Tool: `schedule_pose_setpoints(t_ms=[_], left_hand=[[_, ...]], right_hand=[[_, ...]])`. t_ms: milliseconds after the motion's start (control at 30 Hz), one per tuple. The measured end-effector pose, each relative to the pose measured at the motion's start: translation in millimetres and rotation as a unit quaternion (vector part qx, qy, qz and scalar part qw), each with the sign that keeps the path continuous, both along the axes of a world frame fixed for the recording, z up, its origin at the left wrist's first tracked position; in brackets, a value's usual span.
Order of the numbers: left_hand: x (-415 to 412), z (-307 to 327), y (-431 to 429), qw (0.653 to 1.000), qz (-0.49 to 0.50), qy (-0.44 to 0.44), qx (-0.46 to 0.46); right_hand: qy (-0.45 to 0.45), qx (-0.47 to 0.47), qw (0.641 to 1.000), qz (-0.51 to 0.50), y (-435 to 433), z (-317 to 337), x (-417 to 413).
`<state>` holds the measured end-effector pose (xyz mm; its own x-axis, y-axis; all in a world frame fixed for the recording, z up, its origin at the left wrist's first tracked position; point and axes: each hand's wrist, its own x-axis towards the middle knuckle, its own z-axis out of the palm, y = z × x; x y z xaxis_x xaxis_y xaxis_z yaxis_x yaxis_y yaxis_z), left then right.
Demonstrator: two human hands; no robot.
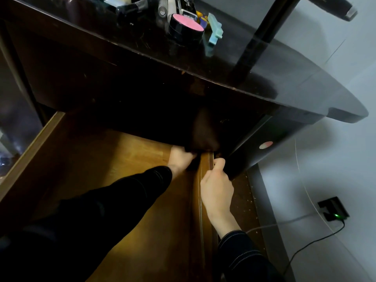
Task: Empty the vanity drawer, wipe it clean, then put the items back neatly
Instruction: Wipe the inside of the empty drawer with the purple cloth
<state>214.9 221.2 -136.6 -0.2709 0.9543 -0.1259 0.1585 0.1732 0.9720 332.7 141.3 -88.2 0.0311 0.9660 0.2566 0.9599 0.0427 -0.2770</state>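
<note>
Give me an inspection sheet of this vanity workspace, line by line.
Surface: vanity top is dark, glossy and scratched.
Job's things: drawer pulled out, visible floor bare; dark cloth at its back right corner.
Clutter: pink-lidded pot, teal clip and tubes on the top; crumbs on the ledge right of the drawer.
Hands: left hand at the cloth, fingers hidden; right hand grips the drawer's right wall.
Cables: black cable runs from a plug with a green light; white cable nearby.
Surroundings: pale surface right of the vanity.
</note>
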Motion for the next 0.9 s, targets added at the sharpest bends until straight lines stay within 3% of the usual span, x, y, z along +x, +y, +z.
schedule_pose_setpoints(t_ms=[100, 200, 267, 400, 500, 667, 833, 900], left_hand=[[-1.4, -11.3, -10.2, 0.997, -0.035, 0.07, 0.022], [-4.6, 1.1, -2.8, 0.999, 0.009, -0.03, -0.034], [-1.7, 7.2, 1.5, 0.995, 0.039, -0.091, -0.026], [3.8, 0.9, -4.4, 0.996, 0.029, -0.081, 0.004], [-1.1, -2.5, -0.4, 0.999, 0.016, -0.034, -0.035], [0.4, 7.1, 0.8, 0.99, 0.037, -0.136, -0.007], [-5.5, -2.8, -10.8, 0.996, -0.058, -0.071, 0.0], [-9.7, 0.4, -9.2, 0.994, -0.053, -0.093, -0.01]], right_hand=[[-0.004, -0.003, 1.0, 0.005, -1.2, 0.3, 0.4], [-0.006, 0.0, 1.0, 0.005, -1.8, 0.1, 0.6], [-0.003, 0.003, 1.0, 0.003, -1.3, -0.9, 0.7], [0.0, -0.001, 1.0, 0.004, -1.0, -0.5, 0.8], [-0.004, -0.003, 1.0, 0.004, -0.5, -0.3, 0.9], [0.0, 0.007, 1.0, -0.001, 0.8, -2.9, 1.3], [-0.008, 0.005, 1.0, -0.001, 0.5, -2.9, 1.8], [-0.006, 0.003, 1.0, -0.001, 0.5, -3.6, 2.1]])
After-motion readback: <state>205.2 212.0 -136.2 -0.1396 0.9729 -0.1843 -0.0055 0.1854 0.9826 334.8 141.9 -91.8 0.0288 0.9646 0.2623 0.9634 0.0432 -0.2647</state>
